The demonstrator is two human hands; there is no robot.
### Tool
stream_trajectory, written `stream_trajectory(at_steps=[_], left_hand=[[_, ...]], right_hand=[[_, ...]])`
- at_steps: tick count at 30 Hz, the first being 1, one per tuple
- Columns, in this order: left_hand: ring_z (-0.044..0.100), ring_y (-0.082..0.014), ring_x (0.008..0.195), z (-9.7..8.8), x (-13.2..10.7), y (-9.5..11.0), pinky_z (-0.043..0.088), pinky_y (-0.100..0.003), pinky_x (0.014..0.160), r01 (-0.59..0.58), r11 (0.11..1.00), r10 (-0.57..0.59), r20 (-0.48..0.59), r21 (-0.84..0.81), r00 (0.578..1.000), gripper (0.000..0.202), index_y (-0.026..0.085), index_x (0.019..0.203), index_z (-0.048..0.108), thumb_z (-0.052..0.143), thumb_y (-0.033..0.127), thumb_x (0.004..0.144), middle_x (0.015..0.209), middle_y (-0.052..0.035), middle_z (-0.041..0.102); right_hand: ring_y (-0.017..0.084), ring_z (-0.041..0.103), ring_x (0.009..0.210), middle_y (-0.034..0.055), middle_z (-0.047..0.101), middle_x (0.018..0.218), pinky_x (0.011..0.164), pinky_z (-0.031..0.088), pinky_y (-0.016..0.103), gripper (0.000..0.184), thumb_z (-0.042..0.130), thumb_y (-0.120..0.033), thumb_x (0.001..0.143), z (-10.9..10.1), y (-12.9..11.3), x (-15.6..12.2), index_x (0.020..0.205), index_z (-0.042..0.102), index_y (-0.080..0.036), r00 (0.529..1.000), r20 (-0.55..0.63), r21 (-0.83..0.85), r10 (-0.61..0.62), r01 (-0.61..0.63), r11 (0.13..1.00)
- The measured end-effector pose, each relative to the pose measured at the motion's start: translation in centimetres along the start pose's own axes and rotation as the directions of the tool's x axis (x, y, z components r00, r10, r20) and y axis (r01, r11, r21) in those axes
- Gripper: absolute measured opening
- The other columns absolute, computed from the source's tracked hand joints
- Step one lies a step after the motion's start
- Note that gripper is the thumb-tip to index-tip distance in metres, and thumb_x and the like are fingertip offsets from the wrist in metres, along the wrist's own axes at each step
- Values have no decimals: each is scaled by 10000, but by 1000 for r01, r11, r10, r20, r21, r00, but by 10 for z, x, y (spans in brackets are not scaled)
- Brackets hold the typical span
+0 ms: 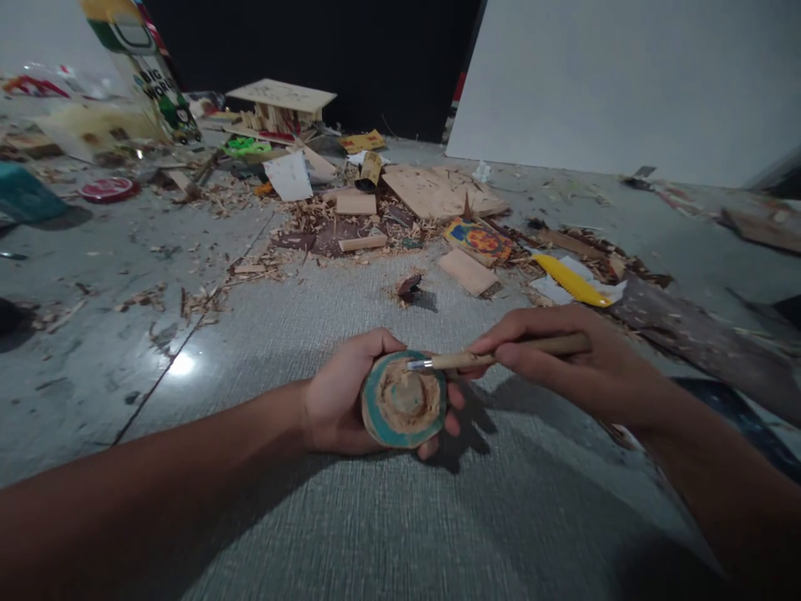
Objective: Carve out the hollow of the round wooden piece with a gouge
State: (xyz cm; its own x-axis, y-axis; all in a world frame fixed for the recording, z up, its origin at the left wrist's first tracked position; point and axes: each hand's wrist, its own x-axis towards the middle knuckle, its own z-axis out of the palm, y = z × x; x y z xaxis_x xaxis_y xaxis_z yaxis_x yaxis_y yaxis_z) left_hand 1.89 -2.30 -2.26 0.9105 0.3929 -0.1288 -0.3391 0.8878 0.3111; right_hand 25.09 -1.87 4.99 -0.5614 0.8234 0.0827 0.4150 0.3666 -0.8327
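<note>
My left hand point(341, 399) is wrapped round a round wooden piece point(404, 401) with a teal-painted rim and a hollowed pale centre. My right hand point(563, 359) pinches a wooden-handled carving tool point(494, 357), held level. Its metal tip rests at the upper edge of the hollow. Both hands hover above a grey woven mat point(388, 517) on the floor.
Wood shavings and offcuts point(325, 225) litter the floor beyond the mat. A flat wooden block point(467, 271), a yellow toothed tool point(571, 281), a painted colourful piece point(479, 239) and a plywood sheet point(441, 192) lie ahead. A white board point(626, 83) leans at the back right.
</note>
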Motion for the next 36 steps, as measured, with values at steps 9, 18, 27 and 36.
stream_trajectory(at_steps=[9,18,27,36], left_hand=[[636,-227,781,-1,1,-2,494,-328,644,35,994,-39,33,106,999,485,11,1053,632,392,359,816,936,-174,658],[647,-245,859,1,2,-2,436,-294,591,70,989,-79,64,127,995,467,76,1150,594,377,353,843,1051,-168,669],[655,-237,839,-2,1,-1,466,-321,678,63,991,-73,76,120,994,448,85,1064,647,374,360,839,951,-149,695],[667,-245,810,-5,2,-2,486,-336,695,58,990,-67,67,128,996,434,78,985,675,372,359,852,861,-144,703]], right_hand=[[193,761,845,46,802,874,752,615,246,141,745,-299,884,-11,15,-1,1002,807,-255,976,162,330,148,-195,924],[185,756,797,53,795,847,745,620,266,162,759,-339,864,0,26,3,986,815,-249,965,223,489,137,-232,841],[202,742,759,37,794,866,600,588,229,125,747,-318,862,-6,-8,-5,960,824,-307,989,109,149,103,-119,982],[152,733,753,-29,795,906,647,577,220,171,720,-245,861,0,-33,-9,989,796,-329,994,92,-101,-61,70,992]])
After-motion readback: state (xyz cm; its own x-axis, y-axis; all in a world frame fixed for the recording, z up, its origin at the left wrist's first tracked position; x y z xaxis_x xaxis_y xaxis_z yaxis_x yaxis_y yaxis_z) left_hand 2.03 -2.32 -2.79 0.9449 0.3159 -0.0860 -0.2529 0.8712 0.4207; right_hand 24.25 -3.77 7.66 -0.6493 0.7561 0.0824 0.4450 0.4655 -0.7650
